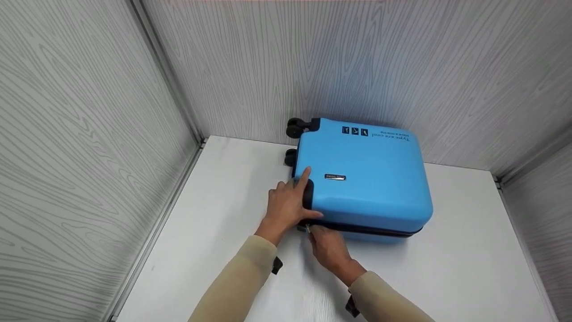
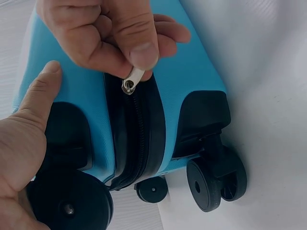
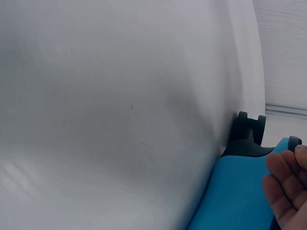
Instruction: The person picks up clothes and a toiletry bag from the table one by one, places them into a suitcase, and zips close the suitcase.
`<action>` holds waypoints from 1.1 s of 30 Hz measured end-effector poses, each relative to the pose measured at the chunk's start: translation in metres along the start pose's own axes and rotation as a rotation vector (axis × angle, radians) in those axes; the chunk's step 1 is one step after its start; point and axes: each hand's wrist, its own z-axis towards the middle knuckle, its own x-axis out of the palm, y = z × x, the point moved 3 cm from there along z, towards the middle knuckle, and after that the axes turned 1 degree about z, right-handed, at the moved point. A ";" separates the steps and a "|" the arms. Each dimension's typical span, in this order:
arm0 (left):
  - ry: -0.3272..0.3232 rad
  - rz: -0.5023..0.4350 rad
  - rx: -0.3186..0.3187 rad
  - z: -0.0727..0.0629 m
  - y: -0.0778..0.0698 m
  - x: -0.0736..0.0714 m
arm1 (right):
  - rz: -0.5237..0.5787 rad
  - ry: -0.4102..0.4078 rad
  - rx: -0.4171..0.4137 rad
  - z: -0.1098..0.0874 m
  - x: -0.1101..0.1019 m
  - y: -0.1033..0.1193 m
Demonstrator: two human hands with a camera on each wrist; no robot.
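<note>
A light blue hard-shell suitcase lies flat on the white surface, its wheels toward the left. Its near left corner is under my left hand, which rests there with index finger and thumb stretched over the shell; its other fingers are partly hidden. Between thumb and fingers, my right hand pinches a metal zipper pull. In the left wrist view that pull sits on the black zipper close to the wheel end. The right wrist view catches only part of the right hand beside the blue shell.
Black wheels stick out from the suitcase's left end. A patterned grey back wall stands just behind it, with side walls at left and right. White surface extends around the case.
</note>
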 end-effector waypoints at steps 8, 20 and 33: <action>-0.015 0.020 0.004 0.000 -0.001 0.002 | 0.046 0.024 0.057 0.000 0.004 0.002; 0.010 -0.012 0.015 -0.002 0.003 0.001 | 0.045 -0.081 0.020 -0.018 -0.011 -0.007; -0.004 -0.006 0.033 -0.006 0.008 0.002 | -0.004 -0.531 0.035 -0.026 -0.084 -0.053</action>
